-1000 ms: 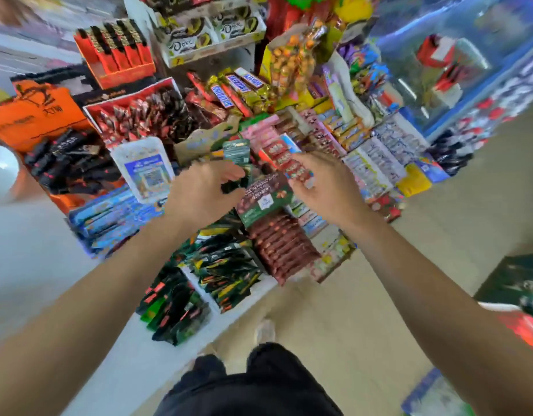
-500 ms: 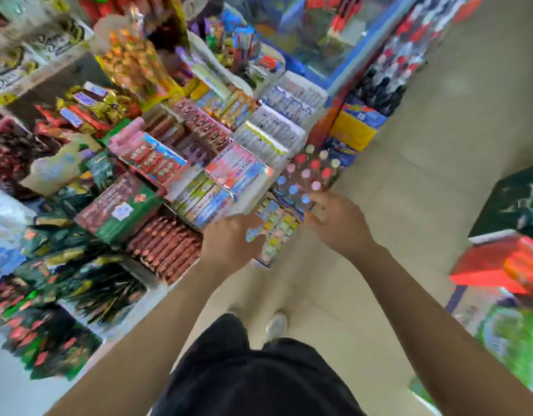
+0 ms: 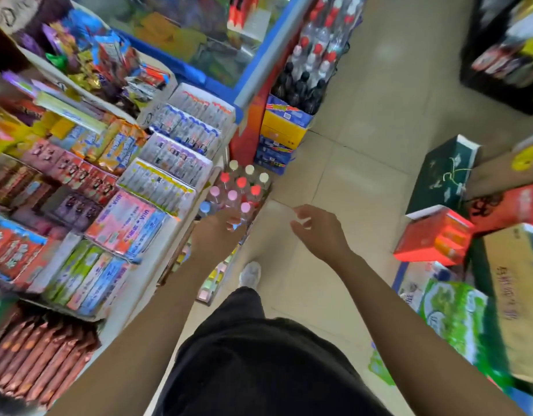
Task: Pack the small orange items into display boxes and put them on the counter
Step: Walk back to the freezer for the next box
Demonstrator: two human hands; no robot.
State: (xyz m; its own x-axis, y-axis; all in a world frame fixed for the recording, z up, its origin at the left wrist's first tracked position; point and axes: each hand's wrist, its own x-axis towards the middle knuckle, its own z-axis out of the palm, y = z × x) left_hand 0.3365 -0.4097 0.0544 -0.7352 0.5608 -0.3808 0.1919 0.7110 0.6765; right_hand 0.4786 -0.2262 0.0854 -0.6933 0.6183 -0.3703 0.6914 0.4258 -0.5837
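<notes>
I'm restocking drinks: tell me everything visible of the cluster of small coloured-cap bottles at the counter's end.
The bottles are an upright cluster with clear, plastic-looking bodies and caps: cream at the back, red in the middle, pink nearer, one blue at the left. They stand low at the end of the counter, before stacked cartons. The left hand overlaps the nearest; contact is unclear.

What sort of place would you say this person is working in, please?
Probably a small convenience shop: display boxes of sweets packed in rows, colour-capped drink bottles in a cluster, and stacked cartons beside the aisle.
</notes>
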